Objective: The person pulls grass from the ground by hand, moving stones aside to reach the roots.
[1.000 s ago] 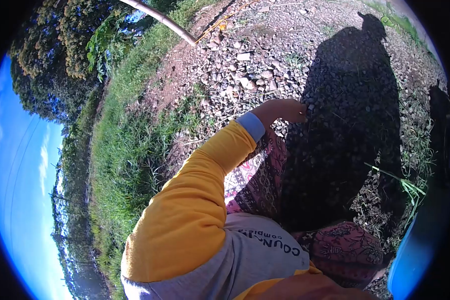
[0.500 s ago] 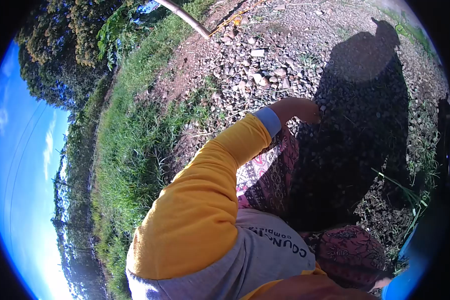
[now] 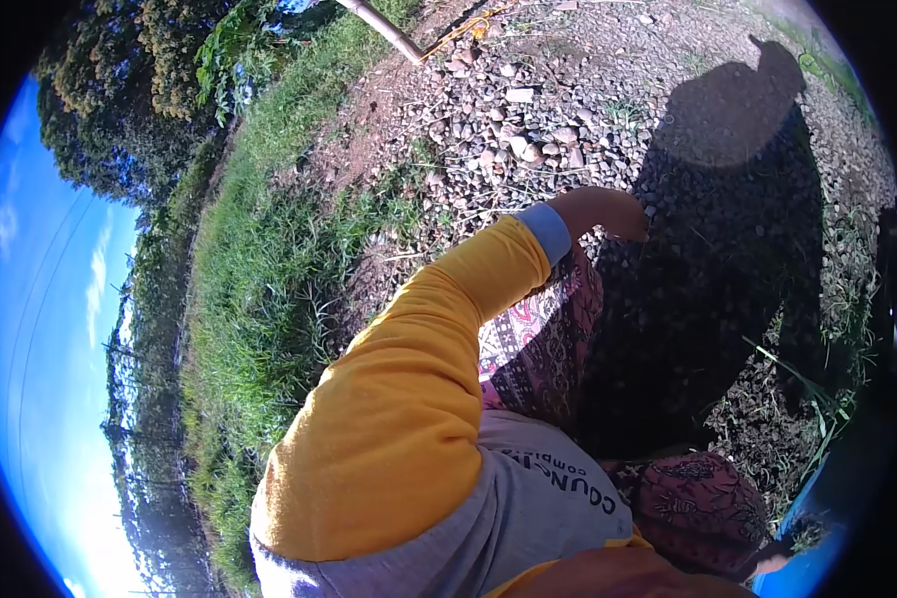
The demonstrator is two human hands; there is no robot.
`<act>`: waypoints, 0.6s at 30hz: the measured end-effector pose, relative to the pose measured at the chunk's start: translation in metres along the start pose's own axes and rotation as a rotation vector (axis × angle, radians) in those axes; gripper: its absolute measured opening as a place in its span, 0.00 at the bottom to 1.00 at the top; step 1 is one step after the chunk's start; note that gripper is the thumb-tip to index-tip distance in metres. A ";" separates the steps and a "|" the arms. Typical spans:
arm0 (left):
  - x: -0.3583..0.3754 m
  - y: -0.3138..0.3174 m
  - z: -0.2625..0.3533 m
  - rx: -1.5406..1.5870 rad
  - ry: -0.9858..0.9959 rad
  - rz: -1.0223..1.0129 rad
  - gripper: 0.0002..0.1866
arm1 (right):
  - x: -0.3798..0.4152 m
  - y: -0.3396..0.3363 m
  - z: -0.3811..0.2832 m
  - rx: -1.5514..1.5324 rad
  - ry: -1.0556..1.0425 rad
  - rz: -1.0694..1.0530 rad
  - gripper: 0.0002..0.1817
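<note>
My left hand point(image 3: 613, 212) reaches out of a yellow sleeve with a blue-grey cuff, over the gravel at the edge of a dark shadow. Its fingers curl downward and look closed; whatever they may hold is hidden. A small pale stone point(image 3: 650, 211) shows beside the fingers. At the lower right, my right hand point(image 3: 770, 562) is partly in view, its fingers closed at the edge of a blue container point(image 3: 802, 570). Dark green plant bits point(image 3: 810, 533) lie in that container. Between the hands are my knees in pink patterned cloth point(image 3: 698, 498).
Gravel point(image 3: 513, 140) with larger stones spreads ahead. Grass point(image 3: 259, 329) grows along the left side, with trees point(image 3: 120, 100) beyond. A pale pole point(image 3: 384, 32) and an orange cord point(image 3: 463, 38) lie at the top. Long green blades point(image 3: 792, 371) lie near the container.
The view has shifted slightly. My left hand sits a little farther right. The blue container looks different at its edge, and plant bits now show in it beside my right hand.
</note>
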State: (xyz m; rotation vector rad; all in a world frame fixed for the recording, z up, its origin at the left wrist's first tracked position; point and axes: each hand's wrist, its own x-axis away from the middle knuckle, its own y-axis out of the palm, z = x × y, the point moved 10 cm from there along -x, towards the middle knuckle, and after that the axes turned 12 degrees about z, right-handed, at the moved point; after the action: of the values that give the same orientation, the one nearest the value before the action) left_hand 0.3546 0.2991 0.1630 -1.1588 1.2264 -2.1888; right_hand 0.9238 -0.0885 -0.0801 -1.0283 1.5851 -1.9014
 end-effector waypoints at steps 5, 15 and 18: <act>-0.016 0.009 0.001 0.024 0.060 0.044 0.25 | 0.001 -0.004 -0.002 0.004 -0.008 0.005 0.16; -0.003 -0.002 -0.004 -0.010 0.021 0.033 0.21 | 0.012 0.008 0.005 -0.023 -0.021 0.008 0.16; -0.003 -0.009 0.009 0.043 0.049 0.088 0.22 | 0.037 0.027 0.032 -0.044 0.009 0.012 0.16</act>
State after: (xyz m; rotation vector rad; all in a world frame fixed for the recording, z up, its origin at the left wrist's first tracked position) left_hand 0.3646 0.3009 0.1716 -1.0202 1.2199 -2.1793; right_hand 0.9232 -0.1424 -0.0955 -1.0283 1.6413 -1.8732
